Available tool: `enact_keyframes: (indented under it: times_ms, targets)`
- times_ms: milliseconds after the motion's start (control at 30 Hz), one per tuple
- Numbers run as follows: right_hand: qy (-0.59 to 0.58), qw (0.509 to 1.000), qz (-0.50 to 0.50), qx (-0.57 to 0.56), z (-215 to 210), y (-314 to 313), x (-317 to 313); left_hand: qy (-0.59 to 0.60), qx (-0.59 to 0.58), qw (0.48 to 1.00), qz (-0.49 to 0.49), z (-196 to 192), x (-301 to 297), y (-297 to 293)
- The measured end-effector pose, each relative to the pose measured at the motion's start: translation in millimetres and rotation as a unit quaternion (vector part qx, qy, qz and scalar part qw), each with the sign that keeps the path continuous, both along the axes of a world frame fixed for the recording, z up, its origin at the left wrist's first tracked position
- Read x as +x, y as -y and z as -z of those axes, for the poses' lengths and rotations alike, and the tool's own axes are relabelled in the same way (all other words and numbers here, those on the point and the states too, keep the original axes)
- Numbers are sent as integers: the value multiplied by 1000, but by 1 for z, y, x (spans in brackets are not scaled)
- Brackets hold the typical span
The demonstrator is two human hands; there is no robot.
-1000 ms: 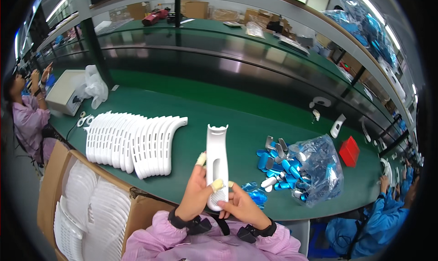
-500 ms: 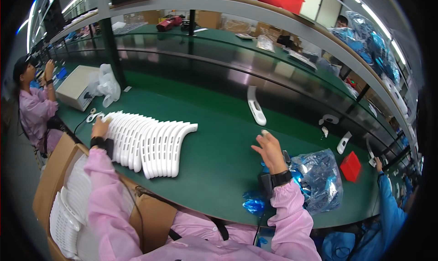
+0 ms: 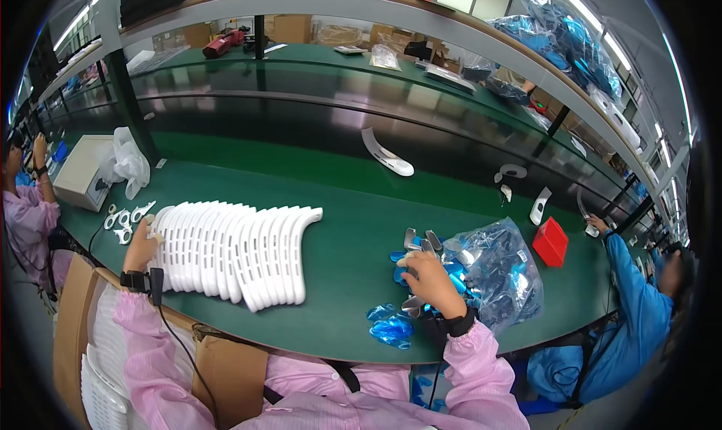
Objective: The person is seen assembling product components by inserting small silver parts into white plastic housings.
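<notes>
White curved plastic parts, slotted along their length, stand pressed side by side in a long row. At the row's left end, my left hand has its bent fingers closed on the endmost part; the grip is partly hidden. My right hand hovers low over a loose pile of shiny oval pieces in blue film, thumb and forefinger apart, a pale cover on a fingertip. I see nothing held in it, though its far fingers are hidden. Crumpled blue film lies in front of the pile.
A clear plastic bag and a red bin are right of the pile. One white curved part lies farther back. Scissors and a beige box stand left. A carton is beside me; a blue-sleeved co-worker sits right.
My right hand has come down and left onto the pile of film-covered pieces. My left hand stays at the row's left end. The view has turned to the right.
</notes>
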State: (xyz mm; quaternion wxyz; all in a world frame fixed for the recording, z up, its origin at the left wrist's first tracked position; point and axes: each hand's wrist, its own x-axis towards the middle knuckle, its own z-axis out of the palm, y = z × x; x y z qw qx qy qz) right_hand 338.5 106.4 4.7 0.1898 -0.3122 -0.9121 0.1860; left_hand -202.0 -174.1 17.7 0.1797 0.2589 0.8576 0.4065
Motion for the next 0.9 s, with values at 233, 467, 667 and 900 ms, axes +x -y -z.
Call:
enact_keyframes:
  times_ms: [233, 467, 667, 900]
  targets:
    - [61, 990, -13, 124, -1, 13, -24, -299, 25, 953, 42, 48, -18, -1]
    - [39, 997, 72, -1, 1, 1, -2, -59, 156, 929, 330, -105, 231, -94]
    - [121, 975, 155, 107, 2, 21, -29, 179, 177, 874, 416, -78, 326, -102]
    - [87, 977, 195, 31, -2, 13, -19, 330, 145, 841, 404, -4, 357, -78]
